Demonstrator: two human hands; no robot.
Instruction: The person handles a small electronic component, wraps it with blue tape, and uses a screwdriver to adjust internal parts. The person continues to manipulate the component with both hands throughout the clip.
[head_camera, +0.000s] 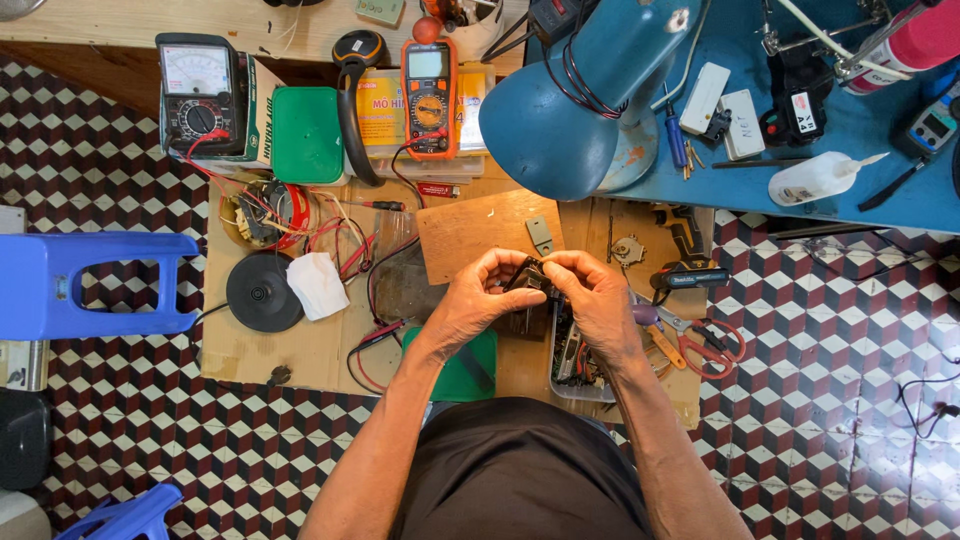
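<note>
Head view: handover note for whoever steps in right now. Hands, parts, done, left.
Left hand: fingertips pinching a small black part, held above the cardboard mat.
Right hand: gripping the same part from the other side.
Around: wooden board just beyond the hands; clear tray of bits under the right wrist; red-handled scissors to the right; orange multimeter and analogue meter at the far edge; blue lamp overhead.
Done: part is off the mat and in hand.
Left: cannot tell; the part's details are hidden by the fingers.
</note>
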